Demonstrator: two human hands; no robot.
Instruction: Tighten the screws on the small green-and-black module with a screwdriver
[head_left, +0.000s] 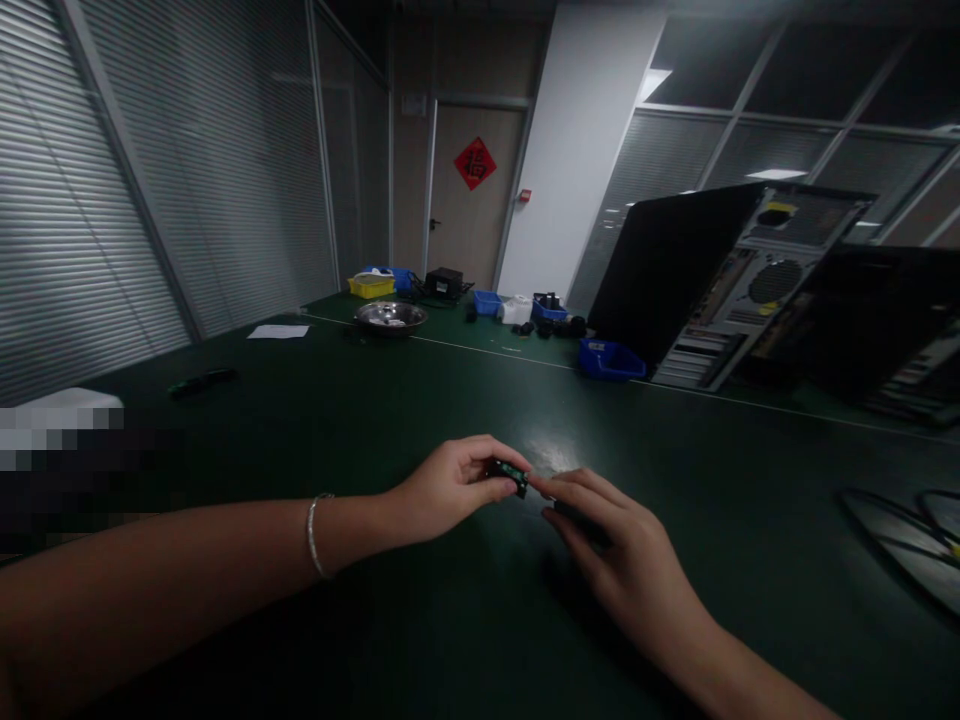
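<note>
Pinching a small dark component [508, 474] between thumb and fingertips, the left hand [450, 490] holds it just above the green surface [420, 400], raised toward the eye so its green face shows. The right hand [600, 530] rests beside it, index fingertip almost touching the part, fingers loosely curled over something dark that cannot be made out. Dim light hides the component's detail. An open computer case [742, 290] lies well beyond; a blue bin [609, 360] sits near it.

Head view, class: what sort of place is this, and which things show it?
Probably an electronics workshop: opened computer cases on a green workbench, blue parts bins, and a small part in the left hand.
</note>
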